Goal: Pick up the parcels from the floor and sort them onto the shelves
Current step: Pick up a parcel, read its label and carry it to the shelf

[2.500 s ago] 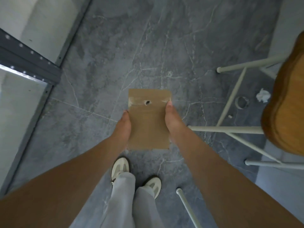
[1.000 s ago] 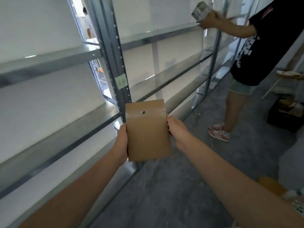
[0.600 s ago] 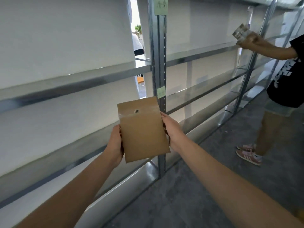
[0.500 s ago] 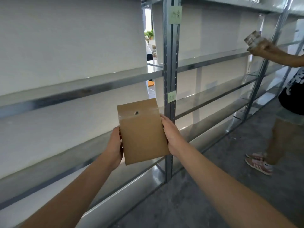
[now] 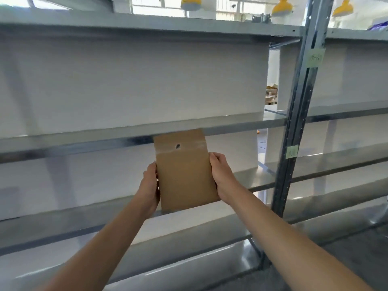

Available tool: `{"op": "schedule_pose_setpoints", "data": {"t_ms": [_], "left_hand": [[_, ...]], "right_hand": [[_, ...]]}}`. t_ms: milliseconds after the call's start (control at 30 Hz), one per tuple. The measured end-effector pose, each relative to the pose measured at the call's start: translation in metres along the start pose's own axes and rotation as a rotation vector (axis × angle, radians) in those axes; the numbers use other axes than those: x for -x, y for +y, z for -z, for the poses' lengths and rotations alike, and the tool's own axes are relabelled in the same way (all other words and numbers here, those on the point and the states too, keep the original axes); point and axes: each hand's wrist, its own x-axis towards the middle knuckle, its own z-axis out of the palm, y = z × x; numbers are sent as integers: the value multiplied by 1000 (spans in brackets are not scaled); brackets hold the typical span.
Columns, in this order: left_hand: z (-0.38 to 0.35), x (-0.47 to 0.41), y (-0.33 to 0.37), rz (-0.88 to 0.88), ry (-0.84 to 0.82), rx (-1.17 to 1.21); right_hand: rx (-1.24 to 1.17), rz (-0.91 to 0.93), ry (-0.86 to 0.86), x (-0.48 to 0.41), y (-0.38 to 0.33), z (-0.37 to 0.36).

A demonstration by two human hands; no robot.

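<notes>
Parcel [image 5: 185,171] is off the floor, left hand [image 5: 150,184] and right hand [image 5: 220,175] gripping its edges (shelf [image 5: 84,137] placement not done yet).

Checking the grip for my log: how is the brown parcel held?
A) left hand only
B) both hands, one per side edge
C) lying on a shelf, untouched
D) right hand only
B: the left hand and right hand grip opposite side edges of the brown paper parcel.
</notes>
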Motion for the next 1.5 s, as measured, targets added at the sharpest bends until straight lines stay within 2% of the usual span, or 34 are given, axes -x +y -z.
{"op": "schedule_pose_setpoints", "data": {"t_ms": [300, 500, 733, 933, 1100, 1300, 1400, 1500], "left_hand": [[89, 27, 32, -51, 114, 42], [131, 37, 41, -56, 212, 52], [162, 37, 43, -173, 249, 53], [175, 32, 48, -353, 216, 79], [163, 26, 48, -409, 146, 30], [153, 24, 48, -291, -94, -40], [139, 22, 46, -210, -125, -26], [125, 20, 45, -225, -159, -22]], "right_hand": [[-131, 5, -230, 18, -2, -99], [3, 126, -403, 30, -4, -137], [18, 241, -411, 25, -7, -164], [-81, 216, -403, 15, -7, -156], [-80, 229, -391, 8, -4, -137], [-27, 231, -431, -5, 0, -115], [-69, 215, -460, -7, 2, -112], [-70, 176, -435, -9, 5, -116]]}}
